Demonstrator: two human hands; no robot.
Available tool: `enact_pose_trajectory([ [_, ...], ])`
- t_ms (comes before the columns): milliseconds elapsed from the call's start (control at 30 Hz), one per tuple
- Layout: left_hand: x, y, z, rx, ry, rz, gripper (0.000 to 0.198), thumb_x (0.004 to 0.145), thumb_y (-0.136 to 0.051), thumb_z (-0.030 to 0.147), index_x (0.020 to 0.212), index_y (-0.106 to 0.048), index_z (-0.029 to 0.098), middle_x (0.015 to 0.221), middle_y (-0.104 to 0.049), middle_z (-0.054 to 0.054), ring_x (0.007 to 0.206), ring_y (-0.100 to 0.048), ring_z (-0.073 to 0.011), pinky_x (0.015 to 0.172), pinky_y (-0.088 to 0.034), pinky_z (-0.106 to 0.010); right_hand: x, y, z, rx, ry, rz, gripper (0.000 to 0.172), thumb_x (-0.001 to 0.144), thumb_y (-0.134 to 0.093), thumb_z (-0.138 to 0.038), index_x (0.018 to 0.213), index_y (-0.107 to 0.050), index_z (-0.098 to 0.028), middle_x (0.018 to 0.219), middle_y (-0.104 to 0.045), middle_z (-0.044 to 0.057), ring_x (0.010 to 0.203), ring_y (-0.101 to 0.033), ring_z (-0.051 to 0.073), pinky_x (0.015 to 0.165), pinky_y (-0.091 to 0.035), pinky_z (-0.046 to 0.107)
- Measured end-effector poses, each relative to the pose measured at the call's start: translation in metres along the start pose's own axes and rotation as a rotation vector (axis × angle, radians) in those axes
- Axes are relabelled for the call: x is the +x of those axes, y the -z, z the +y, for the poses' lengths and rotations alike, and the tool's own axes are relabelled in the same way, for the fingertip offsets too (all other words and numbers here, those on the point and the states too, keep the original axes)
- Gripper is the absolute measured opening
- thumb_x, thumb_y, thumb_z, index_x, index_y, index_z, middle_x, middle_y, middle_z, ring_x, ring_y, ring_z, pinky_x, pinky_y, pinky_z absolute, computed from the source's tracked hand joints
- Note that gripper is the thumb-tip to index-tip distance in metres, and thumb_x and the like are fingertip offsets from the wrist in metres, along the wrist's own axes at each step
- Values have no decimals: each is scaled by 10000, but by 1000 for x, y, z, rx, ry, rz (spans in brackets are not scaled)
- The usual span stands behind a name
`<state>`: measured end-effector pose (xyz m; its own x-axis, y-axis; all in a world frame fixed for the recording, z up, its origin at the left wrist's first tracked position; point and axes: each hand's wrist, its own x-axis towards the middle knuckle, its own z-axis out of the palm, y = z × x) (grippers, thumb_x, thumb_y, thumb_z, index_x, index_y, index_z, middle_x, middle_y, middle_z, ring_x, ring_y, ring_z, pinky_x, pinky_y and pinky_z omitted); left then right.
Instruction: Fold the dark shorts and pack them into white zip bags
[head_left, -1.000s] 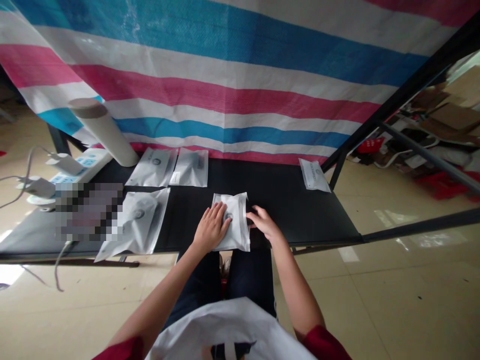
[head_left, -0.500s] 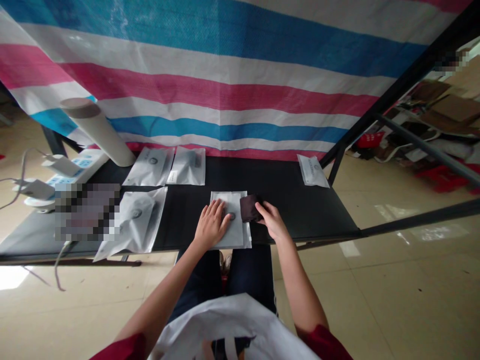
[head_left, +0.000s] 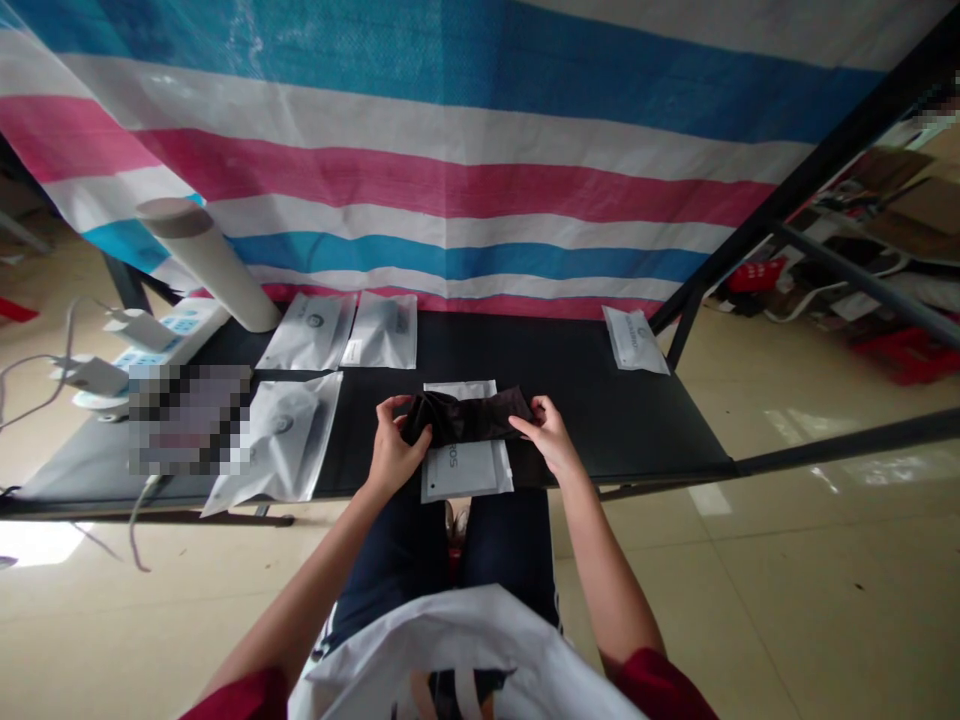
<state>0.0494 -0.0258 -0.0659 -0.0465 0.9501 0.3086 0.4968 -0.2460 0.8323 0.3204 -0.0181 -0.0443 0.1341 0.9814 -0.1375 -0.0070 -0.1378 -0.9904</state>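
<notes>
A dark brown cloth [head_left: 469,415] is stretched between my two hands just above a flat white pouch [head_left: 465,468] on the black table [head_left: 622,425]. My left hand [head_left: 394,450] pinches the cloth's left end with its fingers closed. At the right end, my right hand [head_left: 549,436] grips the cloth the same way. The pouch lies at the table's near edge, partly hidden under the cloth.
Three white pouches [head_left: 281,440] [head_left: 309,332] [head_left: 382,330] lie to the left, another [head_left: 634,340] at the far right. A cardboard tube [head_left: 210,262] leans at the back left near a power strip [head_left: 150,340] with plugs. A striped tarp [head_left: 465,150] hangs behind; black frame bars [head_left: 825,455] run right.
My right hand pulled the dark cloth out beside the pouch. My left hand left the pouch's top and took the cloth's other end, spreading it. The pouch now lies flat.
</notes>
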Motion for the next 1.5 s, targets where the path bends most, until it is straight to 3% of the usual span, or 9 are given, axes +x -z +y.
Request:
enact_pose_trajectory([
  [133, 7, 11, -3, 186, -68, -80, 287, 807, -535, 246, 1091, -536, 208, 1244, -493, -104, 1173, -550, -250, 1007, -484, -409, 4, -3, 6, -49, 30, -99, 406, 570, -828, -340, 895, -651, -172, 924, -694, 33, 847, -637, 173, 723, -514, 263],
  [400, 22, 11, -14, 493, -102, -211, 597, 745, -589, 295, 1324, -519, 170, 1241, -504, -142, 1169, -473, -329, 1036, -416, -518, 5, -4, 10, -178, -65, -182, 444, 615, -812, -473, 898, -697, -151, 734, -652, 5, 567, -544, 125, 395, -375, 196],
  [600, 31, 11, -3, 509, -125, -86, 271, 844, -547, 320, 1064, -660, 210, 1302, -468, -135, 1218, -437, -335, 1031, -397, -532, 15, -4, 10, -561, 269, 48, 216, 712, -733, -406, 701, -664, -201, 844, -661, 70, 816, -626, 224, 746, -509, 339],
  [733, 32, 26, 22, 303, -148, -103, 160, 843, -563, 342, 901, -629, 209, 1256, -550, -99, 1180, -509, -285, 1016, -424, -462, 10, -6, 3, -303, 392, 123, 246, 713, -704, -428, 773, -604, -212, 1232, -610, 137, 1147, -571, 272, 931, -480, 390],
  [867, 24, 38, 38, -21, -84, -269, 275, 893, -493, 460, 892, -564, 194, 843, -645, -37, 800, -616, -180, 785, -501, -316, -1, 0, 0, 106, 241, 61, 294, 853, -467, -534, 833, -471, -241, 772, -682, 40, 758, -667, 199, 771, -525, 353],
  [967, 14, 28, 45, 3, -48, -217, 343, 916, -460, 502, 1034, -533, 189, 772, -624, -15, 711, -594, -166, 702, -479, -296, -5, 0, 3, 166, 181, 80, 335, 899, -360, -562, 835, -452, -246, 542, -560, -32, 501, -559, 159, 589, -493, 293],
  [1167, 0, -11, 55, 533, -219, -350, 373, 789, -669, 450, 1063, -609, 204, 1035, -654, -81, 987, -597, -277, 819, -443, -376, -7, -15, 9, -297, 316, -48, 373, 921, -447, -552, 884, -611, -219, 886, -716, 61, 872, -679, 211, 782, -513, 316],
  [1400, -8, 31, 26, 641, 91, 121, 180, 902, -495, 357, 914, -575, 197, 902, -626, -58, 847, -602, -225, 693, -403, -314, -2, 1, 17, -712, 491, 30, 206, 900, -555, -378, 973, -658, -215, 1020, -706, 94, 986, -655, 253, 905, -501, 385],
  [1500, -19, 47, 9, 654, 158, 165, 135, 878, -497, 308, 920, -548, 191, 863, -585, -59, 801, -578, -227, 664, -400, -314, -1, 12, 21, -709, 526, 47, 188, 902, -548, -335, 970, -668, -208, 1055, -701, 100, 1013, -651, 249, 932, -502, 393],
])
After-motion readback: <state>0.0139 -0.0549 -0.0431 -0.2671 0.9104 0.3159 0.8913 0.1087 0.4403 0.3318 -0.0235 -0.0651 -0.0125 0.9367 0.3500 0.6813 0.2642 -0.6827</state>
